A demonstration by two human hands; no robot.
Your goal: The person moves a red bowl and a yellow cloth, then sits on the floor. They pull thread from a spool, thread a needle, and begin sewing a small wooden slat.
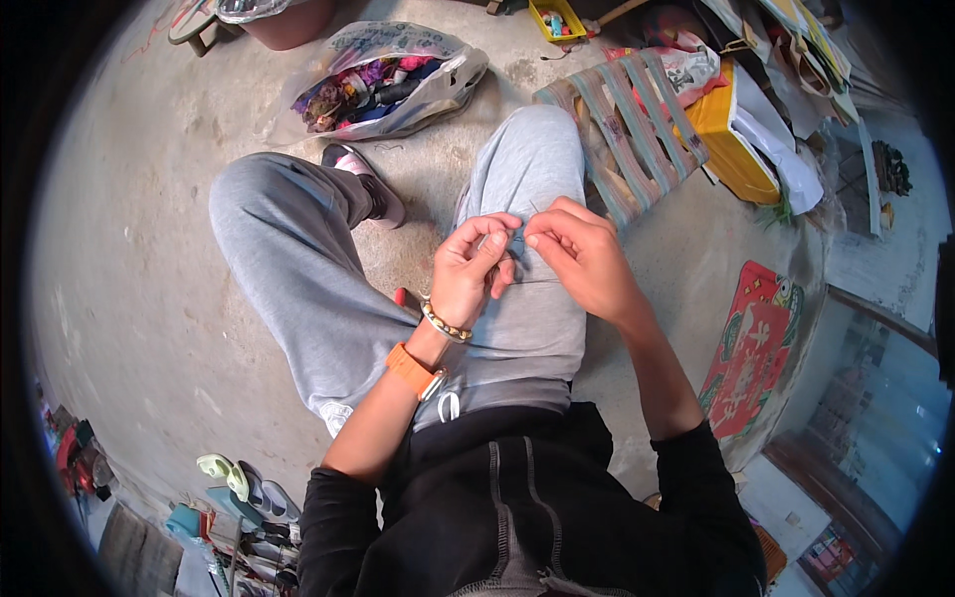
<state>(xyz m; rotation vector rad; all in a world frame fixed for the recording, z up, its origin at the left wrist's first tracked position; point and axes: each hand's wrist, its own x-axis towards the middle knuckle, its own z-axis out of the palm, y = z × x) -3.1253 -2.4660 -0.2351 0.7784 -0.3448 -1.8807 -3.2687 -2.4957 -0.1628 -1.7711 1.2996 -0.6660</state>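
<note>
Just nearer the body than the right knee, over that thigh, the right hand has its grip pinched together on a thin needle-like thing. The left hand has its fingertips together close beside it; whether they clamp anything cannot be told. The strapped seat edges the knee's right; floor opens leftward.

Matt grey cloth trousers, matt black cloth top, scuffed concrete-looking floor, thin glossy see-through plastic bag, smooth rubbery-looking orange watch strap
</note>
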